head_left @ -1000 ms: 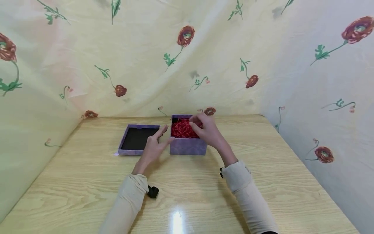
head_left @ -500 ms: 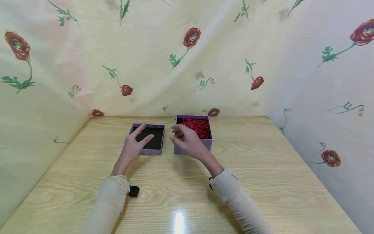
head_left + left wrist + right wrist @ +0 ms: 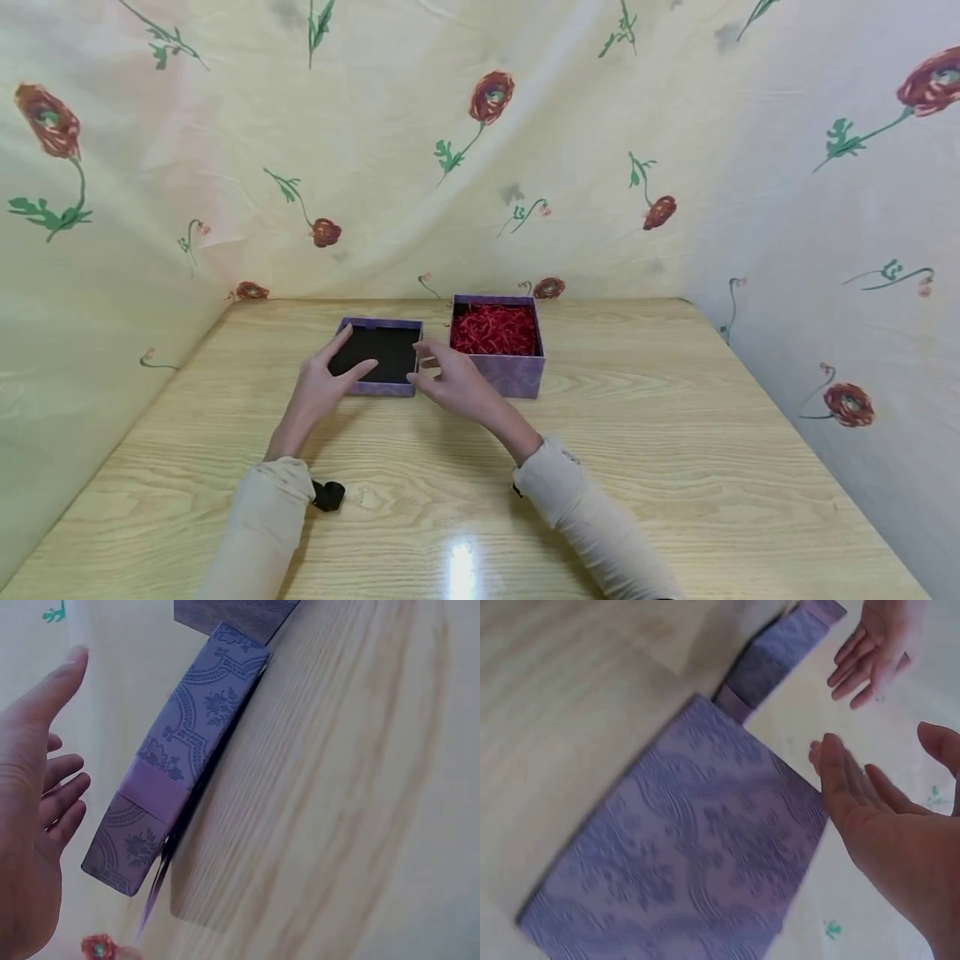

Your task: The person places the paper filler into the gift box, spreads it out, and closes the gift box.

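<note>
A shallow purple box lid (image 3: 380, 389) with a black inside lies upturned on the table, a ribbon band across its patterned side in the left wrist view. My left hand (image 3: 317, 390) hovers over its left part, thumb and fingers spread and holding nothing. Near the lid's right edge is my right hand (image 3: 456, 383), fingers loosely bent with a gap to the thumb and nothing between them. Just right of the lid stands a deeper purple box (image 3: 510, 377), filled with red shredded paper (image 3: 495, 330). The right wrist view shows the box's patterned side (image 3: 697, 832) close up.
The wooden table (image 3: 637, 433) runs back to a flower-printed cloth (image 3: 390, 150), which also hangs at both sides. Black wrist cameras sit at the cuffs, such as the left one (image 3: 328, 496).
Both hands have moved left: the right hand from above the red paper to the lid's right edge, the left hand from between box and lid to the lid's left part. The view shifted slightly.
</note>
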Demonstrator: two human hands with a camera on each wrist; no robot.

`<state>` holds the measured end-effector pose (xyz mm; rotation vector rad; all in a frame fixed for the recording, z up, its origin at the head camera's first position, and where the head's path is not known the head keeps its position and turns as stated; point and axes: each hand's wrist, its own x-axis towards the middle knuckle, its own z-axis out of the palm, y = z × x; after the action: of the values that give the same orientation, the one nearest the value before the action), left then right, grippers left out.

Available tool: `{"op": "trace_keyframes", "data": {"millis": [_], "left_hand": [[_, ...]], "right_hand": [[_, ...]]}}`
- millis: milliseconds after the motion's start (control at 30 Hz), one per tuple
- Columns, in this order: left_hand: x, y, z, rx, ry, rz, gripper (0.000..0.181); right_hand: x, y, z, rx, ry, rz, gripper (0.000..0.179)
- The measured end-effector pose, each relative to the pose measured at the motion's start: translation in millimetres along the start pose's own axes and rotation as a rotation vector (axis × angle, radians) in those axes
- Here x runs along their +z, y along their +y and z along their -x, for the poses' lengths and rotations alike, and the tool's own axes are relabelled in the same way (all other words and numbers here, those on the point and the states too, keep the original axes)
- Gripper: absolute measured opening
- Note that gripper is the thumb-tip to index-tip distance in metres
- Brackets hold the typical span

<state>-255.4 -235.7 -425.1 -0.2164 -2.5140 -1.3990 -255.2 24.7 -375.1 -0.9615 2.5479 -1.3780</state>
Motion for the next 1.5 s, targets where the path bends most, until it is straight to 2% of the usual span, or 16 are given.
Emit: {"op": "trace_keyframes", "data": {"millis": [100, 333, 700, 900, 1100, 1333, 1500], "left_hand": [[-1.9, -4.5, 2.3, -0.002, -0.006, -0.022, 0.087], [-7.0, -14.6, 7.1, -0.035, -0.031, -0.034, 0.091], [-17.1, -24.2, 15.9, -0.118, -0.027, -0.074, 0.094], [-20.7, -29.8, 17.6, -0.116, -0.053, -0.045, 0.094], [-21.6, -31.7, 17.9, -0.134, -0.07, -0.077, 0.096], [-22.6, -34.7, 19.0, -0.13, -0.092, -0.094, 0.097], [-22.4, -36.5, 18.2, -0.122, -0.088, -0.122, 0.096]], "right_hand": [[8.8, 2.0, -2.9, 0.055, -0.013, 0.01, 0.055], [20.9, 2.4, -8.9, 0.123, -0.02, 0.047, 0.068], [25.9, 8.0, -20.5, 0.186, -0.057, 0.059, 0.074], [29.1, 10.3, -25.2, 0.225, -0.063, 0.063, 0.078], [30.5, 16.0, -30.6, 0.284, -0.097, 0.03, 0.083], [30.6, 22.2, -36.9, 0.309, -0.099, 0.024, 0.079], [34.3, 24.5, -41.5, 0.267, -0.078, 0.009, 0.068]]}}
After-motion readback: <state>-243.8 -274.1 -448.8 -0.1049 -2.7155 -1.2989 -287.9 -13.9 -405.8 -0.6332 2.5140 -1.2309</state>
